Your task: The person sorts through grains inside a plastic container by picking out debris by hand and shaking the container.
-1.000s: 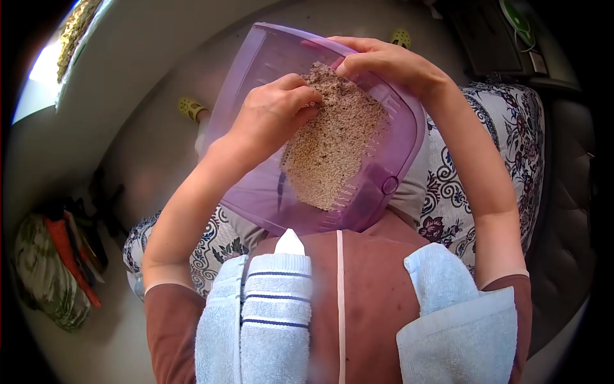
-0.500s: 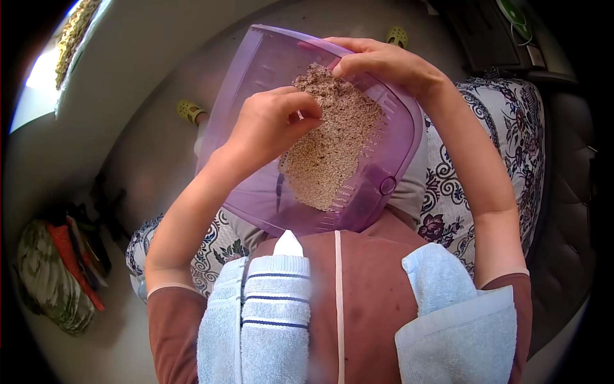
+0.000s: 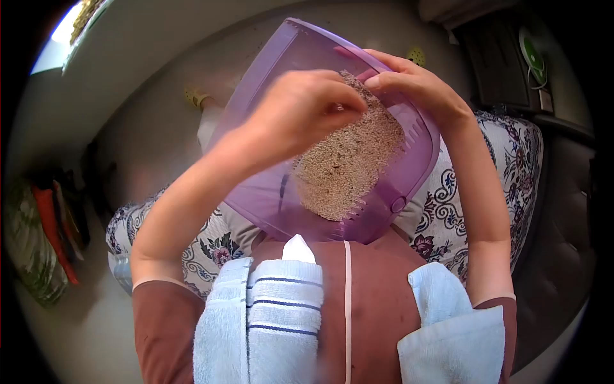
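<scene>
A see-through purple plastic tray (image 3: 256, 192) with slots along one side rests tilted over my lap. Small pale-brown grains (image 3: 348, 166) lie heaped in it, with darker bits among them. My right hand (image 3: 409, 83) holds the tray's far right rim, thumb inside and fingers around the outside. Above the grains is my left hand (image 3: 310, 105), blurred by motion, with thumb and fingertips pinched together. Whatever is between those fingertips is too small to make out.
Patterned cloth (image 3: 473, 185) covers the seat under me. Light blue towels (image 3: 281, 313) hang over my brown top. Yellow clogs (image 3: 416, 56) show on the floor beyond the tray. A dark cabinet (image 3: 492, 64) stands at the far right, a green object (image 3: 532, 54) on it.
My left hand has moved right and slightly up over the grains, still pinched. The tray and my right hand have shifted a little to the right in view.
</scene>
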